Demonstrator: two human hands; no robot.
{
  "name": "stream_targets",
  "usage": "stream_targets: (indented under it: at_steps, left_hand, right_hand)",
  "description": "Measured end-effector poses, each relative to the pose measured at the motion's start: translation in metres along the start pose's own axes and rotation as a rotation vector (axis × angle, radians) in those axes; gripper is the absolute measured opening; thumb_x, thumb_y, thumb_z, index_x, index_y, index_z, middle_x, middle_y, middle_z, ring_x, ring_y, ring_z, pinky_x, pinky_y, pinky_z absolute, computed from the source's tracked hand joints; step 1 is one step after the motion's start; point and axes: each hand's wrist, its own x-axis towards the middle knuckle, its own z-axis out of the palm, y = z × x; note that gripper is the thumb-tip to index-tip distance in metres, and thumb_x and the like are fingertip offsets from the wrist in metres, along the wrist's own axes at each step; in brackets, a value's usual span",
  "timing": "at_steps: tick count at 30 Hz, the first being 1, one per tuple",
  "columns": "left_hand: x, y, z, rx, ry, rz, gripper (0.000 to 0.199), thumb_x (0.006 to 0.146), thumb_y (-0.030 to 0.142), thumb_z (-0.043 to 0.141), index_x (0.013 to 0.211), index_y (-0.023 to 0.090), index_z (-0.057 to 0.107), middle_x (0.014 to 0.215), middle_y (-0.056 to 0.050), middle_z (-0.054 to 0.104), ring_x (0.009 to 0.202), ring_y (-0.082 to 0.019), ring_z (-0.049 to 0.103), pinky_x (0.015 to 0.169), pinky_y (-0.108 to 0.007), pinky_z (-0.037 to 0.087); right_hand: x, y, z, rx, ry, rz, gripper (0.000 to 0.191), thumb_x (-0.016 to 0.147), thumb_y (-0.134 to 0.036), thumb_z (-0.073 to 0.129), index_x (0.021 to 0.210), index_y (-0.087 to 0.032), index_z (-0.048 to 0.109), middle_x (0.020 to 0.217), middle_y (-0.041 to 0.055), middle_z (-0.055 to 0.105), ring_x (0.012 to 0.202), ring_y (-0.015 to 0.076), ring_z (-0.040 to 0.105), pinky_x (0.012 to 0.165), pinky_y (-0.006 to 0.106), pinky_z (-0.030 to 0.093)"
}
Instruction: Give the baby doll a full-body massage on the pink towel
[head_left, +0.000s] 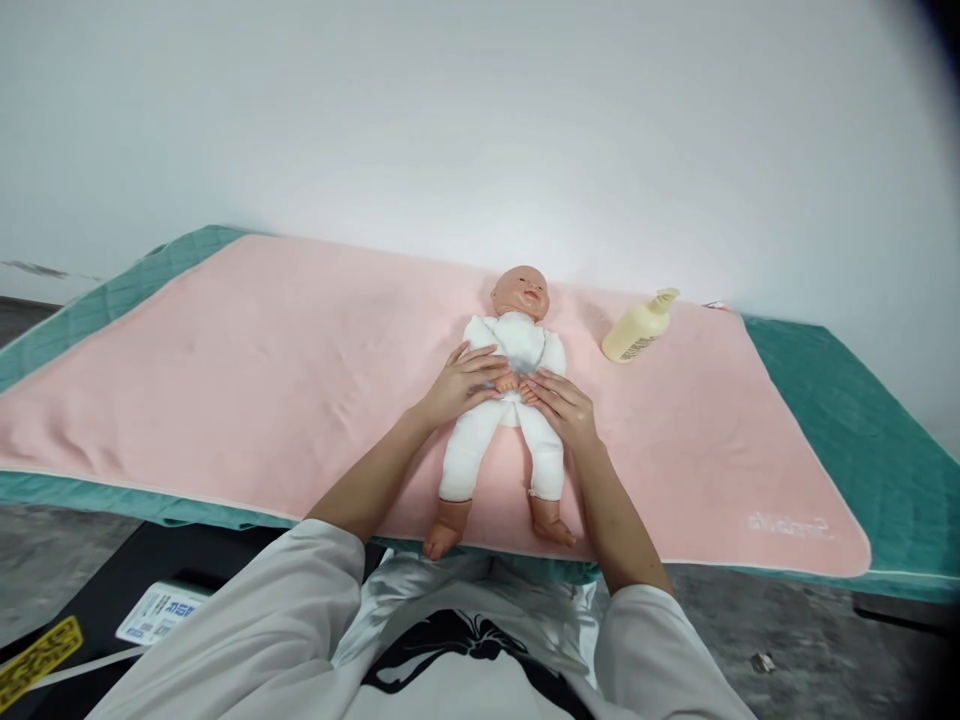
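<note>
A baby doll (517, 340) with a white cloth body and bare feet lies on its back on a pink mat (300, 350), its head toward the wall. My left hand (466, 382) rests over the doll's arm and belly on the left side, fingers extended. On the right side my right hand (562, 400) lies across the doll's other forearm, fingers stretched toward its little hand. Both of the doll's hands meet at its belly between mine. A pale yellow pump bottle (637, 330) stands to the right of the doll.
Under the mat is a green quilted cover (847, 410), showing at both ends. A white wall (450, 130) rises behind. Below the left front edge are a black surface (112, 590) and a white labelled item (161, 612).
</note>
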Motion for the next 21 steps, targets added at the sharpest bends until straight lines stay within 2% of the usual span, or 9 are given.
stream_targets:
  at_steps: [7,10,12,15,18,21]
  left_hand:
    - [0.0,0.001,0.0,-0.004,-0.018,-0.037,0.04,0.089,0.041,0.064,0.127,0.029,0.064,0.133,-0.006,0.064,0.137,-0.025,0.046,0.121,-0.052,0.018]
    - [0.0,-0.001,0.002,-0.015,-0.005,-0.045,0.041,0.088,0.042,0.065,0.127,0.029,0.065,0.134,-0.006,0.063,0.137,-0.025,0.046,0.121,-0.053,0.018]
    - [-0.001,-0.001,0.004,-0.042,0.042,-0.045,0.038,0.089,0.041,0.064,0.124,0.029,0.066,0.132,-0.006,0.064,0.135,-0.025,0.049,0.121,-0.054,0.02]
    - [-0.003,0.0,0.004,-0.161,0.2,-0.077,0.037,0.087,0.039,0.066,0.123,0.028,0.067,0.129,-0.007,0.066,0.133,-0.025,0.051,0.118,-0.052,0.03]
    - [-0.005,-0.001,0.001,-0.34,0.44,-0.168,0.042,0.082,0.036,0.073,0.123,0.027,0.067,0.129,-0.008,0.066,0.129,-0.025,0.055,0.113,-0.047,0.04]
    - [-0.005,-0.004,-0.007,-0.495,0.658,-0.31,0.043,0.08,0.036,0.075,0.121,0.025,0.068,0.126,-0.008,0.068,0.122,-0.025,0.06,0.11,-0.046,0.043]
  right_hand:
    - [0.002,0.001,0.0,0.033,0.008,-0.042,0.041,0.088,-0.015,0.067,0.127,-0.026,0.065,0.121,0.0057,0.072,0.121,0.0201,0.064,0.106,0.038,0.056]
    - [0.001,0.002,0.001,0.051,0.018,-0.009,0.039,0.088,-0.016,0.067,0.125,-0.026,0.067,0.119,0.0054,0.072,0.121,0.0205,0.064,0.105,0.039,0.056]
    - [-0.002,0.005,0.001,0.073,0.034,0.037,0.035,0.088,-0.018,0.068,0.121,-0.027,0.069,0.118,0.0049,0.072,0.12,0.0213,0.064,0.104,0.041,0.057]
    - [-0.005,0.01,-0.001,0.095,0.151,0.148,0.029,0.086,-0.023,0.07,0.115,-0.027,0.071,0.116,0.0055,0.073,0.117,0.023,0.066,0.102,0.044,0.057]
    - [-0.007,0.017,-0.005,0.091,0.353,0.352,0.029,0.083,-0.031,0.072,0.111,-0.024,0.072,0.113,0.0071,0.073,0.113,0.0237,0.067,0.102,0.047,0.056]
    - [-0.006,0.023,-0.012,0.152,0.573,0.551,0.037,0.081,-0.039,0.072,0.113,-0.02,0.068,0.114,0.0085,0.07,0.11,0.0232,0.067,0.101,0.047,0.055]
